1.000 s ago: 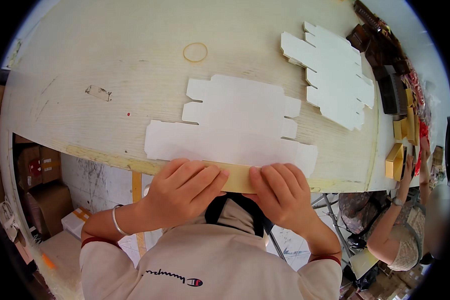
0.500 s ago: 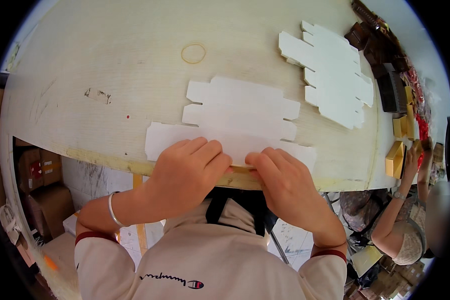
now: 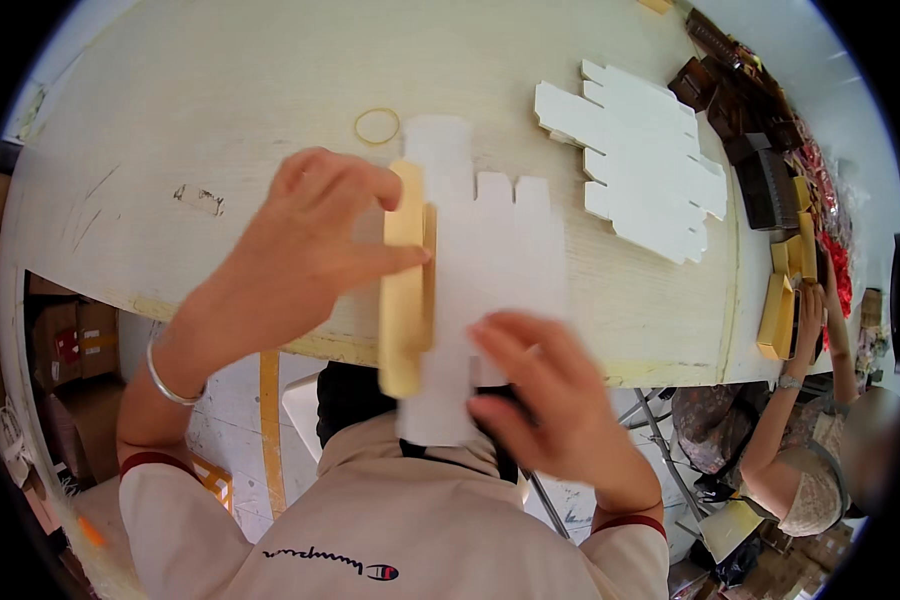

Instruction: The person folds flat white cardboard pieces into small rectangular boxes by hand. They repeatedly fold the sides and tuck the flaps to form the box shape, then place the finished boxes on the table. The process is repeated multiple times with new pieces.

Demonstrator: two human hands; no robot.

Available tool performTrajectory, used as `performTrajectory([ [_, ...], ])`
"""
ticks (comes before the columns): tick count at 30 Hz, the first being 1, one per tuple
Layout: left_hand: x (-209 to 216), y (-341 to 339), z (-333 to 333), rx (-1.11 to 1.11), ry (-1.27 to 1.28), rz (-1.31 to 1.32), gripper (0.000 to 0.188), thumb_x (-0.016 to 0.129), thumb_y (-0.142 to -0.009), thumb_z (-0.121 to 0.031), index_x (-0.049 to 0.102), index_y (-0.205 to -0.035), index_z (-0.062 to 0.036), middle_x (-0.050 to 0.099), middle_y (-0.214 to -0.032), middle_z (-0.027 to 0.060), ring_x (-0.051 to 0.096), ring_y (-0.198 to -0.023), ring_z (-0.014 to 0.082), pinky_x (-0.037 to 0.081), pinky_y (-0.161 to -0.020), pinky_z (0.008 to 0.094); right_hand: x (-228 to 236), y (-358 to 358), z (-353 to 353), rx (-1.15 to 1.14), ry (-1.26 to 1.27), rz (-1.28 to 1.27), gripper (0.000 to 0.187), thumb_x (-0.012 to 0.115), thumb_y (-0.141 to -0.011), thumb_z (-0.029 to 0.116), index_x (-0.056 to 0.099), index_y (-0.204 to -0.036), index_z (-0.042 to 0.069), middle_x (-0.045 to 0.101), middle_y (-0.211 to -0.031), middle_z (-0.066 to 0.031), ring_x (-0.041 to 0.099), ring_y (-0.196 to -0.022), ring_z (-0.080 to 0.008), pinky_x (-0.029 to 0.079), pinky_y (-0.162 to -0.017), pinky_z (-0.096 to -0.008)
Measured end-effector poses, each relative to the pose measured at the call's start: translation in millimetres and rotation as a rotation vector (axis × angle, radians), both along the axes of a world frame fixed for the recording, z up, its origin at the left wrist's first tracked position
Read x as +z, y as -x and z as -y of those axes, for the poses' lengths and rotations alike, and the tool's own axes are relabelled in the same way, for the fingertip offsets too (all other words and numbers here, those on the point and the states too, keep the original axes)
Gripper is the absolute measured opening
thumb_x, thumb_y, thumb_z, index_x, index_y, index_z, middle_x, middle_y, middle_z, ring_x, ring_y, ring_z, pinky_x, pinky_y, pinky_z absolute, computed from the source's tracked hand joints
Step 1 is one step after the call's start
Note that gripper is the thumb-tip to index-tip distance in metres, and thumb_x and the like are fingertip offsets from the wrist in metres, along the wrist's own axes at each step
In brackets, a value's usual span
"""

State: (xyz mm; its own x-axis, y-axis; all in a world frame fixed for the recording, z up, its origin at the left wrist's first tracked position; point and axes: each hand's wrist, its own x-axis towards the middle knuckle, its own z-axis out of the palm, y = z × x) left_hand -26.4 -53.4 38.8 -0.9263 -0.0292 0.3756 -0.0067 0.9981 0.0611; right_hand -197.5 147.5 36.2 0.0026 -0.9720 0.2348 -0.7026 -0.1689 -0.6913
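A flat cardboard box blank (image 3: 500, 260), white on its upper face, lies turned lengthwise in front of me, its near end past the table edge. Along its left side a folded-up strip (image 3: 402, 300) shows a gold outer face. My left hand (image 3: 315, 235) grips that strip, thumb across its top and forefinger curled at its outer side. By the near right flaps, my right hand (image 3: 550, 400) is blurred, thumb and fingers spread apart; it may be brushing the blank's edge. A stack of similar white blanks (image 3: 640, 160) lies to the far right.
A yellow rubber band (image 3: 377, 126) lies beyond my left hand. Gold open boxes (image 3: 776, 315) and dark boxes (image 3: 760, 190) line the table's right side, where another person's hands (image 3: 810, 315) are busy. Brown cartons (image 3: 75, 340) stand below at left.
The blank has been turned a quarter turn, its folded gold side now on the left. My left hand has moved up along that side; my right hand has come off the fold and opened.
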Motion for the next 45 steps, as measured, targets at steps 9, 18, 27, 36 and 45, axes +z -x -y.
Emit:
performTrajectory([
  [9, -2, -2, -24, 0.206, -0.663, 0.158, 0.036, 0.067, -0.075, 0.005, 0.065, -0.108, -0.0082, 0.056, -0.099, 0.0087, 0.056, -0.082, 0.0260, 0.048, -0.070, 0.0342, -41, -1, -33, 0.014, 0.178, -0.575, 0.034, 0.068, -0.075, 0.016, 0.066, -0.107, 0.003, 0.059, -0.115, -0.0157, 0.057, -0.103, -0.0295, 0.046, -0.094, -0.0461],
  [18, -22, 16, -6, 0.077, -0.390, 0.109, 0.019, 0.064, -0.073, 0.005, 0.068, -0.087, -0.0066, 0.061, -0.087, 0.0033, 0.056, -0.077, 0.0249, 0.047, -0.064, 0.0338, -33, -16, -6, 0.053, 0.226, -0.302, 0.020, 0.063, -0.073, 0.005, 0.064, -0.094, 0.002, 0.056, -0.086, -0.0097, 0.056, -0.078, -0.0231, 0.049, -0.068, -0.0357],
  [27, 8, -2, -33, 0.080, -0.280, -0.082, 0.014, 0.071, -0.074, -0.014, 0.065, -0.085, -0.0079, 0.062, -0.109, 0.0056, 0.057, -0.099, 0.0270, 0.048, -0.082, 0.0384, -28, -11, 28, -0.059, -0.033, -0.202, 0.029, 0.063, -0.071, 0.001, 0.059, -0.100, 0.005, 0.052, -0.082, -0.0092, 0.056, -0.079, -0.0278, 0.046, -0.065, -0.0350],
  [36, -36, -38, -69, 0.011, -0.056, -0.054, 0.022, 0.067, -0.075, -0.010, 0.070, -0.095, -0.0032, 0.063, -0.102, 0.0067, 0.058, -0.090, 0.0203, 0.051, -0.070, 0.0318, -39, -15, 4, 0.033, 0.255, -0.496, 0.032, 0.072, -0.076, 0.023, 0.067, -0.098, 0.001, 0.057, -0.096, -0.0099, 0.057, -0.086, -0.0261, 0.047, -0.076, -0.0394],
  [45, -21, -33, -66, 0.083, -0.370, 0.052, 0.021, 0.068, -0.073, -0.006, 0.069, -0.094, -0.0042, 0.064, -0.089, 0.0040, 0.059, -0.078, 0.0180, 0.049, -0.059, 0.0298, -31, -16, 7, 0.012, 0.147, -0.309, 0.017, 0.067, -0.077, 0.011, 0.063, -0.090, 0.001, 0.052, -0.077, -0.0080, 0.053, -0.066, -0.0223, 0.043, -0.057, -0.0326],
])
